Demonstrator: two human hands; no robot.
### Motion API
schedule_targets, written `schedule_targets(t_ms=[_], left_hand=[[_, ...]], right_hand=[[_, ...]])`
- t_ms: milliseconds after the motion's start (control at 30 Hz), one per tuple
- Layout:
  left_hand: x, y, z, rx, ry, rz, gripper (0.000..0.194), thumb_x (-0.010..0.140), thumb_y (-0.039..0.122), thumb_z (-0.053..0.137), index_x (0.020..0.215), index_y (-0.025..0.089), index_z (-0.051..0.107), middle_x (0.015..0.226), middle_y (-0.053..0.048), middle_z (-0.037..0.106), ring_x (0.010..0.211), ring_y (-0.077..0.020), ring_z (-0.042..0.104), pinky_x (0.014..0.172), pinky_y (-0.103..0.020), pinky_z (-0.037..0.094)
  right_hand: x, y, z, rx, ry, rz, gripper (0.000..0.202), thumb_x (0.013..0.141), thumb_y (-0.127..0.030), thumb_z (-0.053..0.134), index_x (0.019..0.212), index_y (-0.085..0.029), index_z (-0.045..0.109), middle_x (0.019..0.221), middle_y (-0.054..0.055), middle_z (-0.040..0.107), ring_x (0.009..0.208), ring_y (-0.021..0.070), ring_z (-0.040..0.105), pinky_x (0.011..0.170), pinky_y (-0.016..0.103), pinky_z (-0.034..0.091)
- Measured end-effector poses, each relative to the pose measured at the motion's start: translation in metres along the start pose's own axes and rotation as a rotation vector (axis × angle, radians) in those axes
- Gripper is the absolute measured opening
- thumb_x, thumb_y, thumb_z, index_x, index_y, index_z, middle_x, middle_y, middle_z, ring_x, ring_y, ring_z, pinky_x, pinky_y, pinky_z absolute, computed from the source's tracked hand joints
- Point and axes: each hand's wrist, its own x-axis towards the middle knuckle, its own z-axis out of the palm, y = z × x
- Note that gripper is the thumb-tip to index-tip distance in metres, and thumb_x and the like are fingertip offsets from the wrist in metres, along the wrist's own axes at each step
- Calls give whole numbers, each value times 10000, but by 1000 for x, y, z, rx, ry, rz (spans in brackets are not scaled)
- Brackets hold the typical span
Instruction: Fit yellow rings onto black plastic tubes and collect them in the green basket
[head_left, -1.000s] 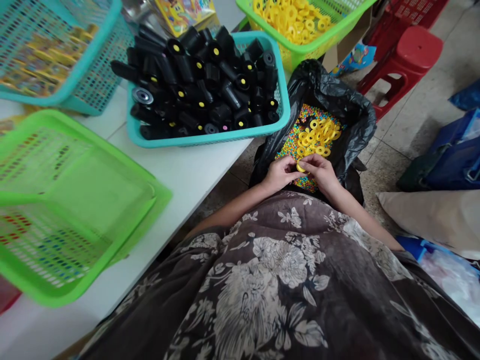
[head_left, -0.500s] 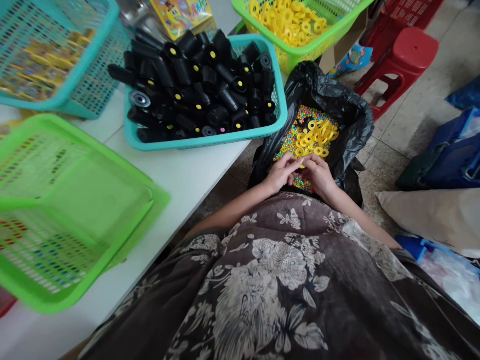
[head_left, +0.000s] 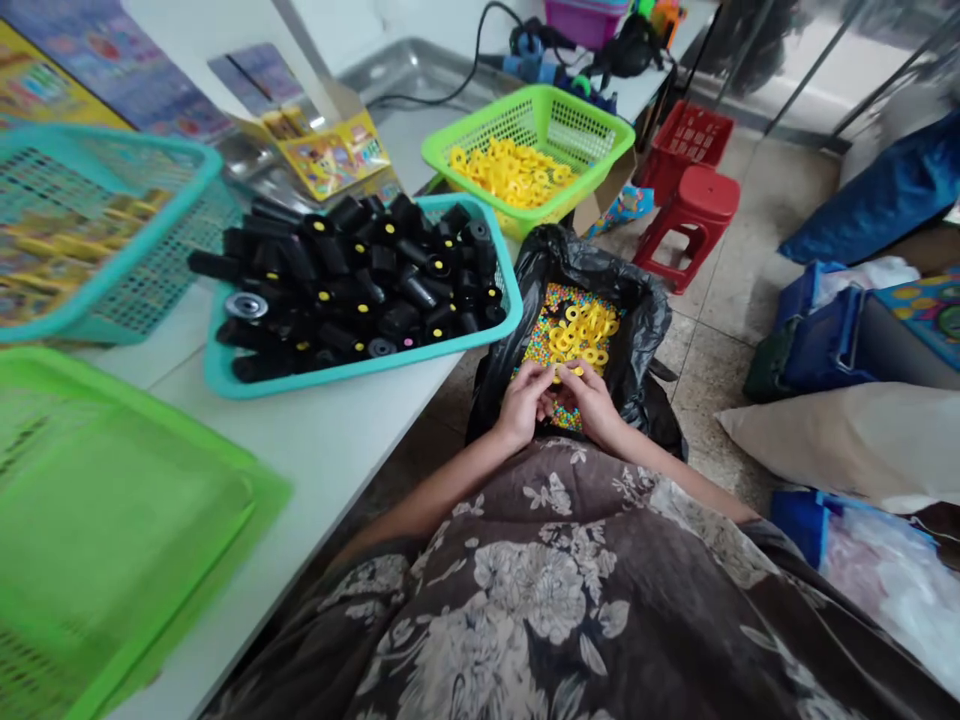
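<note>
My left hand (head_left: 526, 402) and my right hand (head_left: 592, 402) are close together over a container lined with a black plastic bag (head_left: 643, 310). Fingertips of both are closed around a small yellow ring piece (head_left: 568, 372) between them. Inside the bag lie many small multicoloured beads (head_left: 568, 414) with a heap of yellow ring pieces (head_left: 583, 328) on top. To the left, on the white table, a turquoise basket (head_left: 360, 372) is piled with black cylindrical parts (head_left: 382, 262), several with yellow dots.
A green basket (head_left: 604, 142) of yellow pieces stands behind the bag. Another green basket (head_left: 112, 520) and a turquoise basket (head_left: 169, 240) are at left. A red stool (head_left: 694, 215), blue bins (head_left: 821, 330) and a pale sack (head_left: 847, 440) stand on the right.
The view has tilted up and shifted, so the baskets and bag sit lower and further left. My hands remain together over the bag, with the small yellow piece now showing between the fingertips.
</note>
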Motion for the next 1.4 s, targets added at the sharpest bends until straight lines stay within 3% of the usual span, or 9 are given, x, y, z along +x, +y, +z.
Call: schedule_targets(t_ms=[133,400,567,667,767,1000,1233,1333,1400], left_hand=[[-5,7,1,-6,-77,-93,589,675,676,843,842,213,518,606,49,613,378,-91,535,331,-189,255],[-7,-1,6,-58,35,-48,569,642,569,858,750,213,428,561,93,520,355,-50,439,342,-173,206],[-9,13,-3,-58,-32,-59,535,680,571,842,799,211,465,587,54,593,389,-61,468,372,-168,237],[-11,17,-4,-79,-60,-88,551,645,576,853,788,215,462,573,47,592,379,-68,459,361,-177,231],[-12,16,-3,-55,-65,-93,574,616,595,869,777,213,471,569,49,591,368,-67,452,353,-180,233],[-15,10,-5,81,-20,-2,531,634,570,886,742,198,522,520,68,534,368,-55,430,361,-169,226],[-15,5,-6,112,-35,47,523,679,601,861,715,202,525,524,69,503,375,-55,383,379,-193,213],[-12,3,-7,191,-105,82,522,728,670,817,814,211,583,553,64,521,418,-97,438,401,-219,271],[-11,2,-9,304,-141,195,502,727,637,847,865,208,626,637,41,572,524,-123,515,481,-239,375]], right_hand=[[-1,-1,-1,7,-5,-20,503,637,-633,860,814,-261,572,565,-99,493,467,87,400,459,244,315],[0,6,0,68,-14,-4,469,595,-575,900,748,-249,600,590,-77,552,490,93,429,478,241,342],[2,-2,-17,173,-239,76,547,622,-688,852,870,-229,689,674,-16,662,582,151,609,480,250,394],[2,-7,-26,230,-333,126,555,590,-637,895,906,-217,715,704,0,697,614,166,653,482,248,423],[0,-8,-24,213,-284,111,535,583,-577,931,925,-221,724,674,-18,691,575,150,642,471,235,417],[0,-3,-6,115,-158,101,364,569,-455,887,740,-222,667,599,-47,646,454,102,553,458,226,385],[-5,-2,-7,35,-62,15,328,591,-450,851,734,-237,647,551,-66,575,443,96,466,444,240,364],[-3,-7,-9,13,-29,-11,366,571,-454,866,758,-238,637,594,-63,585,460,96,462,444,244,372],[-3,-11,-9,-7,-33,-23,400,542,-461,889,744,-238,626,618,-59,591,492,100,479,456,242,390]])
